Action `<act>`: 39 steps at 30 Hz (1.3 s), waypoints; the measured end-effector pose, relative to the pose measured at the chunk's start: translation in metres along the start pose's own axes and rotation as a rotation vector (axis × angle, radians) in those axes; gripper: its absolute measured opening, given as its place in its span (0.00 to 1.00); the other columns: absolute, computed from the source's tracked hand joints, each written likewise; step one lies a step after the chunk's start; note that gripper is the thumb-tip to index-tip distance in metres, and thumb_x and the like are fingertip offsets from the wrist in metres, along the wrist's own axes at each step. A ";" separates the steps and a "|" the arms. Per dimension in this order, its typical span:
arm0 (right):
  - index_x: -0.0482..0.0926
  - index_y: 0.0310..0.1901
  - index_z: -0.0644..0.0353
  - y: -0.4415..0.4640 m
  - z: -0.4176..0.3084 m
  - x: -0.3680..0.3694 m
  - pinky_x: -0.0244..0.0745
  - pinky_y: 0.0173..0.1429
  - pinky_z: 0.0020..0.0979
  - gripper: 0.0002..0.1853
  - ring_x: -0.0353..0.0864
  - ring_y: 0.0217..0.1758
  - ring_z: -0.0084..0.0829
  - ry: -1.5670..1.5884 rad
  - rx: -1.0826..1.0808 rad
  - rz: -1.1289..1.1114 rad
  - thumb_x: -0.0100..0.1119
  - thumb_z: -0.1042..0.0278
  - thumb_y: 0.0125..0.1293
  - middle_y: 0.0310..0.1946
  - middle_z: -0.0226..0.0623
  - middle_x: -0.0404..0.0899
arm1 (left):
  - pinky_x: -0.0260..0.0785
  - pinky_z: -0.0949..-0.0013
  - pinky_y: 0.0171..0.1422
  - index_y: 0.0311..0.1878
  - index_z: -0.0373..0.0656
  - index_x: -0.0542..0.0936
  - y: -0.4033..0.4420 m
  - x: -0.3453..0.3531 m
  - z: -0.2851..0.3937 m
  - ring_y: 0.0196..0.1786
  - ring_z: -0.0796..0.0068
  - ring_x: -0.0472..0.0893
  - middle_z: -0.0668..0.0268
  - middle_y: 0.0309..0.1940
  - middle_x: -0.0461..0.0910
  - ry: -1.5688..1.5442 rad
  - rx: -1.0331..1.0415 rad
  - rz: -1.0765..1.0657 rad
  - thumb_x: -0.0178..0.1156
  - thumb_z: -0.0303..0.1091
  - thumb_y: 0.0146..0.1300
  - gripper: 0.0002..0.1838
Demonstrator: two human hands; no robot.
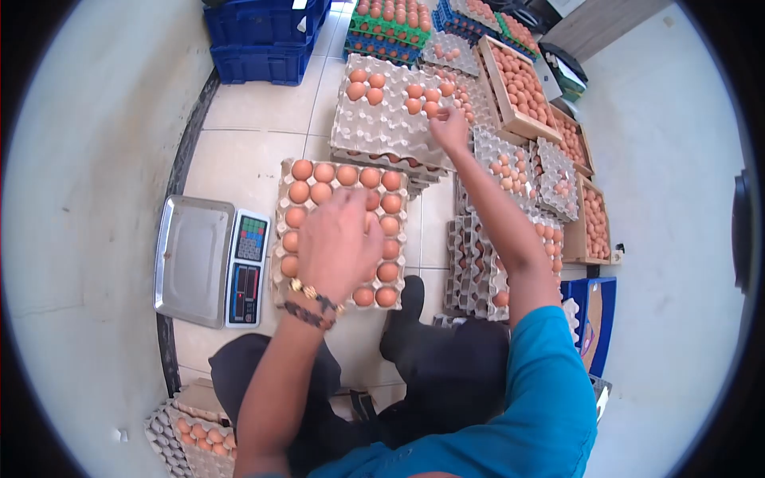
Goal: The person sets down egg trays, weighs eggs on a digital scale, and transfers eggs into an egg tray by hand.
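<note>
My left hand, with bracelets at the wrist, is palm down over a grey cardboard egg tray filled with brown eggs. Its fingers curl down around an egg near the tray's middle; the palm hides several cells. My right hand reaches forward to the right edge of another cardboard egg tray on top of a stack. Its fingertips are closed at an egg there, partly hidden. That upper tray holds two small groups of eggs, with bare cells between and below them.
A digital scale sits left on the tiled floor. Stacked egg trays and wooden crates of eggs line the right side. Blue plastic crates stand far left. More eggs lie at lower left, near my legs.
</note>
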State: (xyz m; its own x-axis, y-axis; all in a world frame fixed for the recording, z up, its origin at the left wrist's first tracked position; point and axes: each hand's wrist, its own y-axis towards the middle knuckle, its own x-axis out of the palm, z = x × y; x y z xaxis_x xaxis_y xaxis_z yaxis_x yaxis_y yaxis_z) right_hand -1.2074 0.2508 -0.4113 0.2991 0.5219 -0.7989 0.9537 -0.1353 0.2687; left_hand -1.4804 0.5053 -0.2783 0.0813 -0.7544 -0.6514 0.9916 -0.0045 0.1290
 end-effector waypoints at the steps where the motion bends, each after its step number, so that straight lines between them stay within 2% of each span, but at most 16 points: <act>1: 0.84 0.45 0.59 0.025 0.008 0.007 0.77 0.54 0.42 0.19 0.85 0.49 0.44 -0.034 0.104 -0.017 0.64 0.59 0.53 0.42 0.47 0.85 | 0.75 0.52 0.44 0.49 0.40 0.80 0.003 -0.002 0.010 0.40 0.51 0.83 0.53 0.39 0.82 0.065 -0.028 -0.047 0.59 0.34 0.58 0.16; 4: 0.84 0.46 0.58 0.070 0.006 0.022 0.74 0.60 0.43 0.20 0.83 0.54 0.44 -0.007 0.120 0.003 0.64 0.58 0.53 0.46 0.47 0.85 | 0.74 0.52 0.42 0.49 0.39 0.79 0.004 0.013 0.014 0.39 0.52 0.81 0.53 0.37 0.80 0.137 -0.025 -0.097 0.60 0.36 0.58 0.17; 5: 0.86 0.45 0.58 0.079 0.003 0.028 0.78 0.56 0.37 0.23 0.86 0.47 0.39 -0.107 0.156 0.053 0.69 0.53 0.49 0.39 0.41 0.87 | 0.74 0.53 0.42 0.49 0.38 0.78 0.004 0.016 0.014 0.40 0.52 0.81 0.53 0.37 0.80 0.141 -0.016 -0.104 0.60 0.36 0.58 0.17; 9: 0.88 0.37 0.59 0.109 0.008 0.049 0.80 0.50 0.33 0.21 0.87 0.43 0.34 -0.314 0.210 0.006 0.71 0.53 0.44 0.38 0.37 0.87 | 0.73 0.55 0.44 0.49 0.40 0.78 0.005 0.028 0.009 0.41 0.57 0.81 0.57 0.37 0.78 0.200 0.004 -0.145 0.60 0.36 0.59 0.16; 12: 0.88 0.32 0.58 0.131 0.030 0.039 0.80 0.42 0.30 0.17 0.86 0.38 0.29 -0.122 0.202 -0.223 0.72 0.55 0.45 0.37 0.34 0.87 | 0.73 0.57 0.45 0.45 0.41 0.79 0.007 0.029 0.008 0.43 0.60 0.81 0.59 0.38 0.79 0.235 -0.007 -0.186 0.60 0.36 0.60 0.13; 13: 0.87 0.35 0.58 0.134 0.040 0.036 0.77 0.35 0.25 0.15 0.84 0.32 0.25 0.085 0.206 -0.202 0.72 0.57 0.48 0.34 0.30 0.85 | 0.73 0.58 0.46 0.43 0.41 0.79 0.007 0.028 0.008 0.43 0.62 0.81 0.60 0.39 0.79 0.241 -0.009 -0.199 0.60 0.36 0.60 0.12; 17: 0.78 0.48 0.62 0.129 0.054 0.013 0.76 0.33 0.22 0.21 0.77 0.24 0.25 0.937 0.601 -0.363 0.68 0.57 0.59 0.22 0.27 0.75 | 0.71 0.54 0.48 0.49 0.41 0.77 0.003 0.026 -0.001 0.42 0.58 0.81 0.59 0.37 0.77 0.182 -0.031 -0.186 0.60 0.37 0.60 0.15; 20: 0.76 0.46 0.62 0.095 0.008 -0.014 0.76 0.32 0.21 0.20 0.75 0.21 0.25 1.415 0.675 -0.354 0.66 0.56 0.62 0.20 0.27 0.72 | 0.71 0.54 0.48 0.48 0.41 0.77 0.002 0.021 0.001 0.42 0.58 0.81 0.58 0.38 0.78 0.183 -0.050 -0.206 0.60 0.37 0.60 0.15; 23: 0.76 0.47 0.64 0.114 0.024 0.006 0.78 0.36 0.24 0.22 0.79 0.29 0.26 1.308 0.593 -0.357 0.65 0.54 0.62 0.29 0.35 0.77 | 0.71 0.56 0.47 0.45 0.41 0.78 0.001 0.020 0.001 0.42 0.59 0.81 0.59 0.38 0.79 0.209 -0.040 -0.222 0.60 0.37 0.60 0.13; 26: 0.76 0.47 0.66 0.129 0.007 0.028 0.81 0.40 0.27 0.28 0.82 0.44 0.27 0.227 0.379 -0.379 0.68 0.48 0.57 0.40 0.42 0.79 | 0.73 0.58 0.46 0.41 0.41 0.78 0.000 0.020 0.000 0.42 0.61 0.82 0.60 0.37 0.80 0.230 -0.012 -0.206 0.60 0.37 0.59 0.11; 27: 0.83 0.45 0.67 0.133 0.001 0.035 0.80 0.52 0.38 0.33 0.85 0.48 0.39 -0.229 0.177 -0.359 0.71 0.44 0.46 0.44 0.44 0.85 | 0.73 0.57 0.46 0.41 0.41 0.78 0.000 0.021 -0.001 0.42 0.61 0.82 0.60 0.37 0.80 0.229 -0.009 -0.201 0.60 0.36 0.59 0.11; 30: 0.86 0.38 0.67 0.100 -0.065 0.023 0.79 0.56 0.34 0.31 0.85 0.51 0.40 -0.499 0.095 -0.295 0.73 0.44 0.42 0.46 0.50 0.85 | 0.71 0.56 0.47 0.43 0.41 0.77 0.001 0.023 0.001 0.43 0.60 0.81 0.59 0.37 0.79 0.221 -0.019 -0.204 0.61 0.38 0.59 0.13; 31: 0.85 0.43 0.68 0.101 -0.064 0.027 0.79 0.56 0.35 0.34 0.85 0.52 0.41 -0.518 0.029 -0.261 0.73 0.44 0.41 0.47 0.50 0.85 | 0.71 0.55 0.47 0.44 0.40 0.77 0.002 0.023 0.002 0.43 0.59 0.81 0.58 0.37 0.79 0.221 -0.029 -0.206 0.62 0.38 0.59 0.14; 34: 0.75 0.59 0.67 0.116 -0.049 0.030 0.78 0.58 0.38 0.46 0.81 0.57 0.43 -0.373 0.110 -0.360 0.75 0.44 0.41 0.56 0.50 0.79 | 0.71 0.56 0.46 0.43 0.41 0.77 0.002 0.026 0.005 0.43 0.60 0.81 0.58 0.37 0.79 0.231 -0.042 -0.210 0.62 0.38 0.59 0.14; 35: 0.75 0.56 0.65 0.144 0.006 0.064 0.81 0.37 0.32 0.39 0.85 0.39 0.33 -0.204 0.075 -0.235 0.74 0.45 0.48 0.43 0.43 0.82 | 0.72 0.56 0.46 0.43 0.41 0.77 0.002 0.025 0.006 0.43 0.60 0.81 0.58 0.37 0.79 0.219 -0.036 -0.191 0.60 0.37 0.59 0.12; 39: 0.75 0.39 0.61 0.091 -0.026 0.003 0.60 0.16 0.18 0.22 0.69 0.18 0.17 0.838 0.319 -0.483 0.67 0.48 0.63 0.25 0.30 0.75 | 0.74 0.55 0.45 0.45 0.41 0.77 0.007 0.012 0.005 0.43 0.59 0.82 0.59 0.39 0.79 0.139 -0.058 -0.148 0.58 0.33 0.58 0.12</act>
State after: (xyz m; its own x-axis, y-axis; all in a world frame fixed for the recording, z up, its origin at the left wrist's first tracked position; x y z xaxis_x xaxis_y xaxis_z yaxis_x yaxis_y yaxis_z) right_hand -1.1201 0.2618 -0.3752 -0.1217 0.9857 -0.1169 0.9672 0.0914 -0.2368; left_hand -1.4729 0.4934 -0.2815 -0.0567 -0.6507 -0.7572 0.9976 -0.0676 -0.0166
